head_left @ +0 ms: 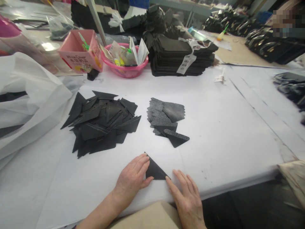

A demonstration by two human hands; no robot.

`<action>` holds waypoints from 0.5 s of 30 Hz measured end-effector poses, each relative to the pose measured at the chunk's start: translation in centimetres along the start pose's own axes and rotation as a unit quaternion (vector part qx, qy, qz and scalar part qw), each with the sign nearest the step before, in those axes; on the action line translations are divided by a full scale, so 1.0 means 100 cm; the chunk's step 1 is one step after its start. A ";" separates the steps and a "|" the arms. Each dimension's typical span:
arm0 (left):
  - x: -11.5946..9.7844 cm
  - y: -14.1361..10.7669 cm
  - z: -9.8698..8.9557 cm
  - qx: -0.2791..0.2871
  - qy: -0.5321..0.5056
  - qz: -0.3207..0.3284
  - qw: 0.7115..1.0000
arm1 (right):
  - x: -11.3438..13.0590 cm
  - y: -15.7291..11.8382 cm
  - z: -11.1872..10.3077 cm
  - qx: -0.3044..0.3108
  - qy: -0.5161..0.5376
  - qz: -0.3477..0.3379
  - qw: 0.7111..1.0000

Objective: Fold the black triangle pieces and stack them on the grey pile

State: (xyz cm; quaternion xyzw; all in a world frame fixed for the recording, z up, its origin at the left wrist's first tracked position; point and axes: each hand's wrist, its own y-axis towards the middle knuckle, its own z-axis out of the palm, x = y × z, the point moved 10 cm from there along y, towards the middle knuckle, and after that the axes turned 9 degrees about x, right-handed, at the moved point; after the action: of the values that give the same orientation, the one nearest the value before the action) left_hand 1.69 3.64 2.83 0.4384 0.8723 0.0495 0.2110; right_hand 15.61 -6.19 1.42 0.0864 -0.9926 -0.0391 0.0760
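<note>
A black triangular piece (pixel 154 168) of flat material lies on the white table close to me. My left hand (pixel 133 175) holds it down at its left side, fingertips on the upper corner and thumb on the lower edge. With its thumb, my right hand (pixel 187 194) touches the right corner; its other fingers stretch out flat beside the piece. Beyond my left hand is a loose heap of black pieces (pixel 102 124). A smaller overlapping group of grey-speckled pieces (pixel 166 113) lies farther off, with a few black-faced ones (pixel 176 140) at its near end.
At the back stand a pink box (pixel 82 52), a pink basket (pixel 125 70) with small bottles and papers, and a tagged stack of black panels (pixel 181 60). White sheeting (pixel 30 82) bunches at left. Another person is partly visible at upper right, near black items (pixel 267 44).
</note>
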 end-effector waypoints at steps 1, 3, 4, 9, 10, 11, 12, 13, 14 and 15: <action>0.000 0.000 0.000 0.001 0.000 0.000 1.000 | -0.001 -0.004 -0.001 0.000 -0.005 0.001 1.000; 0.000 -0.001 0.001 0.001 -0.001 0.000 1.000 | -0.001 -0.012 -0.003 -0.001 -0.016 0.001 1.000; 0.001 -0.002 0.001 -0.001 -0.002 0.000 1.000 | -0.002 -0.016 -0.006 -0.004 -0.019 0.001 1.000; 0.002 -0.003 0.004 0.005 -0.008 -0.003 1.000 | -0.010 -0.019 -0.028 -0.062 0.027 0.062 0.996; 0.003 -0.003 0.004 0.004 -0.007 -0.006 1.000 | -0.010 -0.013 -0.030 -0.069 0.046 0.081 0.993; 0.004 -0.003 0.004 0.002 -0.006 -0.010 1.000 | -0.009 -0.006 -0.030 -0.069 0.063 0.097 0.991; 0.005 -0.004 0.004 0.001 -0.005 -0.014 1.000 | -0.007 0.004 -0.027 -0.063 0.079 0.109 0.989; 0.005 -0.004 0.004 -0.001 -0.007 -0.016 1.000 | -0.004 0.015 -0.024 -0.051 0.089 0.121 0.987; 0.006 -0.004 0.004 -0.001 -0.010 -0.018 1.000 | -0.002 0.025 -0.019 -0.038 0.097 0.136 0.985; 0.006 -0.005 0.004 -0.001 -0.014 -0.018 1.000 | -0.001 0.035 -0.015 -0.031 0.098 0.153 0.983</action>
State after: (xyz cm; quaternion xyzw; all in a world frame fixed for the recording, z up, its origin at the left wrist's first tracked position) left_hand 1.19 3.81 2.13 0.4228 0.8769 0.0403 0.2249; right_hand 15.35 -2.85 3.24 -0.0656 -0.9801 -0.0494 0.1807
